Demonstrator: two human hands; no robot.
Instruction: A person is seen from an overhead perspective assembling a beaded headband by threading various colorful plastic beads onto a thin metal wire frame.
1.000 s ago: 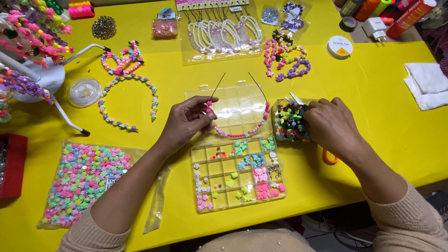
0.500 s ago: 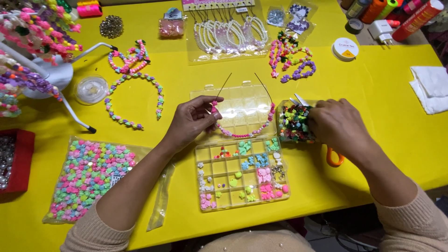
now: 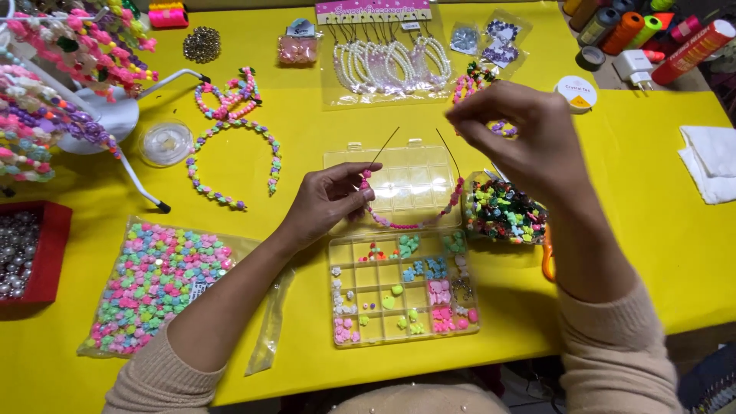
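My left hand (image 3: 328, 201) pinches one side of a thin wire headband (image 3: 410, 224) whose curved lower part is strung with pink beads. It hangs over the open lid of a clear compartment box (image 3: 402, 287) holding small coloured beads. My right hand (image 3: 521, 138) is raised above the table with fingertips pinched together near the wire's right end; whether a bead sits between them is too small to tell. Below that hand sits a clear tub of mixed dark and bright beads (image 3: 506, 211).
A bag of pastel beads (image 3: 157, 280) lies at the front left beside a red tray of pearls (image 3: 27, 261). Finished beaded headbands (image 3: 230, 138) and a display stand (image 3: 69, 92) fill the far left. Packets of pearl bands (image 3: 387, 65), thread spools (image 3: 644, 34), white cloth (image 3: 709, 165) and orange-handled scissors (image 3: 547, 261) surround the box.
My right hand has lifted from the tub of mixed beads up and away toward the wire's right end. My left hand has stayed on the headband.
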